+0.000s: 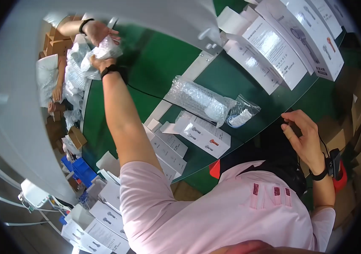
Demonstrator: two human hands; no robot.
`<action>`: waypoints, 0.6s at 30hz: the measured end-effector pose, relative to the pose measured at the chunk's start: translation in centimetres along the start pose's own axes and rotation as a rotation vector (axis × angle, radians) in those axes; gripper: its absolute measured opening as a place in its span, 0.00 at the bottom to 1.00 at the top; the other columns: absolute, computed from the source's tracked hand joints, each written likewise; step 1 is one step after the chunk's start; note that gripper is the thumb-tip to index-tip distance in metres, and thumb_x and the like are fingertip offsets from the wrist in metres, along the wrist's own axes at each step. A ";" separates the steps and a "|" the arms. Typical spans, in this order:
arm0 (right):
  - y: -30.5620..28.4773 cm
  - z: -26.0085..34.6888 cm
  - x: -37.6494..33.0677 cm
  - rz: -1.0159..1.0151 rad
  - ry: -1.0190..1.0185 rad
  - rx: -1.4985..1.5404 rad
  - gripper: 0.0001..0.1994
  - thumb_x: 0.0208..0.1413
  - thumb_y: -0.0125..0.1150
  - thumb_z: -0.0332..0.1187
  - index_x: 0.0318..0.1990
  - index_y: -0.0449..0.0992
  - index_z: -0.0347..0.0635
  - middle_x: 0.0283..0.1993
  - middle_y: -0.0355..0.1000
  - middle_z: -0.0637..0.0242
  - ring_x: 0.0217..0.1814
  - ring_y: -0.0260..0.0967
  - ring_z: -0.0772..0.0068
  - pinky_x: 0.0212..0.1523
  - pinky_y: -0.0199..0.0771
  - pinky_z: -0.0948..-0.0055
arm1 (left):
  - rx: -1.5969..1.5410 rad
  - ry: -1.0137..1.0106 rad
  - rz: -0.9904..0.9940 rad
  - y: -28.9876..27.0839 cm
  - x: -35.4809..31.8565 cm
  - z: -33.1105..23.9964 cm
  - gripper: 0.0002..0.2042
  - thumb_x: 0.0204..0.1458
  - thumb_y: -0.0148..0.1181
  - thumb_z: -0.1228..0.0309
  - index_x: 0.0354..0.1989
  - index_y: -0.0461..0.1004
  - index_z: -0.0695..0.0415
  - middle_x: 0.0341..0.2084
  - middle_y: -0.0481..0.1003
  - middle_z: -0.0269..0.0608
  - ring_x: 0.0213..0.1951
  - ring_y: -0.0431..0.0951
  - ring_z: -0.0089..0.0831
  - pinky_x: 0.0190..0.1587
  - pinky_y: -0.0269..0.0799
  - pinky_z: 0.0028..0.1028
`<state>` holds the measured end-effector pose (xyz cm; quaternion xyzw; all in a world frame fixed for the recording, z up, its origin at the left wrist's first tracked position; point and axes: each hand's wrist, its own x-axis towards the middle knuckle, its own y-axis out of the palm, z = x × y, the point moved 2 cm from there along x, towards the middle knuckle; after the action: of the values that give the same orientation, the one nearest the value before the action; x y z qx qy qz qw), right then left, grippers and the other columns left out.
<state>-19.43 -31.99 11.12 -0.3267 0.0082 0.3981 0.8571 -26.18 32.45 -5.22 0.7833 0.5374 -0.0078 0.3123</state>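
My left arm stretches across to the far left, where my left hand (101, 63) grips a bubble-wrapped bundle (107, 50); what the wrap contains cannot be made out. Another person's hand (98, 33), with a dark band at the wrist, is at the far side of that same bundle. By the table edge on the right, my right hand (302, 137) hangs in the air with loosely bent fingers and nothing in it. Between my hands lie a bubble-wrapped item (199, 99) and a small clear bag (243, 112) holding a white and blue part. Near them rests an open white box (204, 133).
Tall white printed boxes (273, 46) stand at the back right of the green table (155, 46). More white boxes (100, 220) and blue bins (83, 171) are at lower left. A grey metal frame (146, 19) arches overhead. Bubble-wrapped bundles (74, 67) pile up beyond the left edge.
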 end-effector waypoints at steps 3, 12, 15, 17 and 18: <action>0.6 -1.6 -0.9 -0.009 0.097 0.056 0.10 0.53 0.61 0.25 0.43 0.74 0.32 0.34 0.70 0.60 0.34 0.69 0.67 0.38 0.70 0.73 | 0.069 0.037 -0.057 0.0 2.2 -1.4 0.28 0.53 0.42 0.55 0.61 0.61 0.57 0.57 0.67 0.48 0.58 0.66 0.52 0.60 0.59 0.56; 1.2 -3.0 -2.1 0.038 0.181 0.001 0.13 0.52 0.61 0.24 0.46 0.74 0.33 0.37 0.71 0.61 0.37 0.69 0.67 0.41 0.70 0.74 | 0.375 0.034 -0.021 -2.8 4.3 -5.1 0.29 0.62 0.35 0.51 0.67 0.53 0.55 0.66 0.56 0.47 0.67 0.54 0.52 0.64 0.46 0.62; 1.0 -2.8 -2.6 0.043 0.228 -0.012 0.15 0.52 0.62 0.24 0.48 0.73 0.35 0.38 0.70 0.61 0.38 0.69 0.67 0.43 0.71 0.73 | 0.482 -0.050 -0.142 0.4 1.8 -3.7 0.33 0.61 0.39 0.51 0.71 0.44 0.53 0.70 0.47 0.45 0.70 0.45 0.51 0.66 0.35 0.62; 0.8 -1.2 -2.1 0.096 0.153 -0.033 0.17 0.52 0.63 0.25 0.51 0.72 0.36 0.40 0.70 0.61 0.41 0.70 0.66 0.45 0.71 0.71 | 0.520 -0.133 -0.168 0.0 1.2 -4.6 0.34 0.60 0.41 0.50 0.71 0.43 0.53 0.71 0.46 0.44 0.71 0.44 0.47 0.66 0.37 0.61; 1.0 -0.7 -1.8 0.158 0.111 -0.025 0.22 0.52 0.63 0.25 0.56 0.70 0.38 0.44 0.71 0.61 0.43 0.71 0.65 0.46 0.71 0.72 | 0.583 -0.100 -0.148 -0.4 1.5 -5.4 0.34 0.60 0.42 0.50 0.71 0.45 0.54 0.70 0.48 0.43 0.70 0.46 0.46 0.66 0.38 0.60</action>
<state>-21.15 -33.09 10.50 -0.3573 0.0762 0.4459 0.8172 -27.65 36.48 -1.57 0.7972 0.5522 -0.2230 0.0990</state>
